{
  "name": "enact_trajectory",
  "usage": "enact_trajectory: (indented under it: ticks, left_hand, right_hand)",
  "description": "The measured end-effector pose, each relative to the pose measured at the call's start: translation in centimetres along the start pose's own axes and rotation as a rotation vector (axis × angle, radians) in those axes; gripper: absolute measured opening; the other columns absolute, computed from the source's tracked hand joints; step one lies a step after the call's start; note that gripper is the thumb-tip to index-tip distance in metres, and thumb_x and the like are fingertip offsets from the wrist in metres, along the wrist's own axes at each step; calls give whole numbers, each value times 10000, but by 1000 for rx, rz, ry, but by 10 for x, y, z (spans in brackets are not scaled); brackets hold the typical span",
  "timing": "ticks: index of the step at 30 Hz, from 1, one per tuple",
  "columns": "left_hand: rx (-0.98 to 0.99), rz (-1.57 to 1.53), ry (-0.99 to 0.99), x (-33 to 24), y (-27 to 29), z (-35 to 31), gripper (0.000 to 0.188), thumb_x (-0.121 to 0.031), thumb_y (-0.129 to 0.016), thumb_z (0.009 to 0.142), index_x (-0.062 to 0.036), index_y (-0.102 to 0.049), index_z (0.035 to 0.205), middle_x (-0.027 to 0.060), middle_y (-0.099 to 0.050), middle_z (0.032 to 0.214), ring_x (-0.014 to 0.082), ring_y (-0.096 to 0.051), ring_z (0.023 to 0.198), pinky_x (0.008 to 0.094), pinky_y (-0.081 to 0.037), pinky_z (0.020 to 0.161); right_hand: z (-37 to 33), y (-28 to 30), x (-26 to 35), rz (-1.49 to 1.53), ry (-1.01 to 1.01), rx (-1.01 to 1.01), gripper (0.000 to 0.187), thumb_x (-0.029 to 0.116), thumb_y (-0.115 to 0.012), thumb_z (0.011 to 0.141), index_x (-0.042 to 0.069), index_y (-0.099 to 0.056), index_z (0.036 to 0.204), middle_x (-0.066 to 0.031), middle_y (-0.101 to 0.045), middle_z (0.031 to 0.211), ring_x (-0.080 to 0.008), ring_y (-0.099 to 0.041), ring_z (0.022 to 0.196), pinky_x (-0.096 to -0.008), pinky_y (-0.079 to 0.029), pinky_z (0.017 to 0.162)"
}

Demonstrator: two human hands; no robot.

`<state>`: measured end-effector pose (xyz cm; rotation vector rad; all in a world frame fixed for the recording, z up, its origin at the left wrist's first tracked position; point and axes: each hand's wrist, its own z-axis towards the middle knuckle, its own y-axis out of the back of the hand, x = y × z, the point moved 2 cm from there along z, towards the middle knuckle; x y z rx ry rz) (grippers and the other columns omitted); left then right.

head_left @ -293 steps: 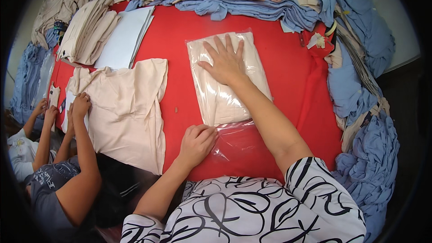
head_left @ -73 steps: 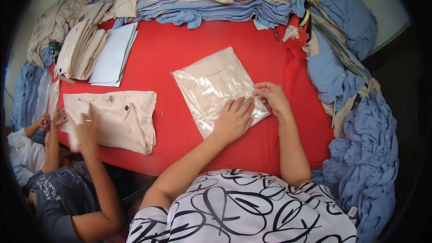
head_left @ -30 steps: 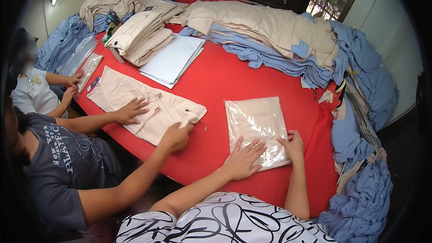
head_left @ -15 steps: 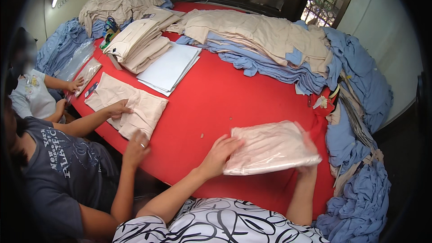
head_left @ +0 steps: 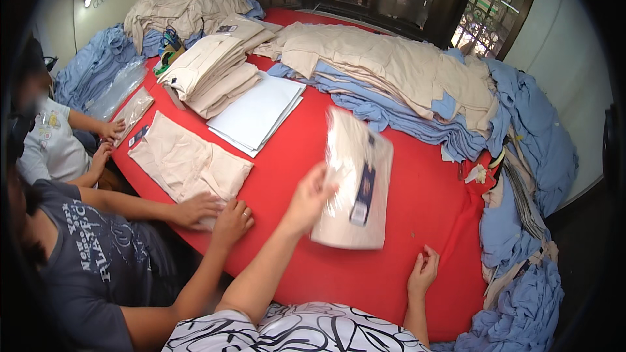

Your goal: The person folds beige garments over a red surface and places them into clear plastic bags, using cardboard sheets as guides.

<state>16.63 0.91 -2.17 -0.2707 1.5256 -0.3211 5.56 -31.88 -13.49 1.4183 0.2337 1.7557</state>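
Note:
My left hand [head_left: 310,197] grips the left edge of a folded beige garment in a clear plastic bag [head_left: 375,169]. The packed garment is held tilted up over the red table, and a dark hang tag [head_left: 363,194] shows on its face. Lower right, my right hand [head_left: 422,274] rests near the red surface with its fingers loosely bent and apart, nothing seen in it. To my left, a co-worker's two hands [head_left: 218,215] press on the near end of a folded beige garment [head_left: 186,156] lying flat.
White sheets [head_left: 257,114] lie beside a stack of folded beige garments [head_left: 205,72] on the red table [head_left: 365,280]. Beige and blue cloth piles [head_left: 391,65] line the far side; blue cloth [head_left: 521,306] hangs at right. Another person's hand [head_left: 112,130] touches a bagged garment [head_left: 134,116].
The bagged garment has turned upright and its tagged face now shows. My right hand has let go of it and dropped lower. The neighbour's hands have come together at the garment's near end.

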Motion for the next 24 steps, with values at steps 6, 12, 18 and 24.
enact_trajectory:
  ticks: [6, 12, 18, 24]
  left_hand:
    - [-236, -14, -445, -127, 93, 208, 464, 23, -581, 900, 43, -443, 1343, 133, -629, 1176, 201, -630, 1022, 327, -531, 881]
    - [-666, -40, -280, -219, 216, 325, 763, -335, -639, 920, -37, -249, 1504, 162, -496, 1348, 260, -562, 1162, 414, -464, 936]
    - [-788, 135, -430, -80, 228, 308, 758, -279, -645, 906, 43, -277, 1485, 240, -393, 1473, 343, -445, 1313, 378, -348, 1088]
    - [-598, 551, -504, 39, 59, 196, 546, -136, -574, 923, 43, -401, 1409, 210, -450, 1420, 312, -393, 1361, 402, -282, 1139]
  right_hand:
    - [-2, 6, 1, -145, 9, -16, 216, 42, -559, 915, -1, -614, 1119, -143, -606, 1121, -248, -577, 813, -353, -484, 743]
    - [0, -5, 7, -235, 86, -14, 195, 50, -566, 905, -12, -612, 1083, -166, -593, 1129, -330, -601, 1034, -417, -495, 870]
    - [4, -8, 13, -260, 120, 1, 176, 61, -560, 915, -12, -620, 1064, -174, -588, 1145, -343, -598, 1058, -427, -494, 894]
    - [-1, -3, 3, -237, 44, -22, 176, 73, -565, 923, 13, -635, 1073, -177, -588, 1169, -341, -598, 1070, -431, -491, 912]
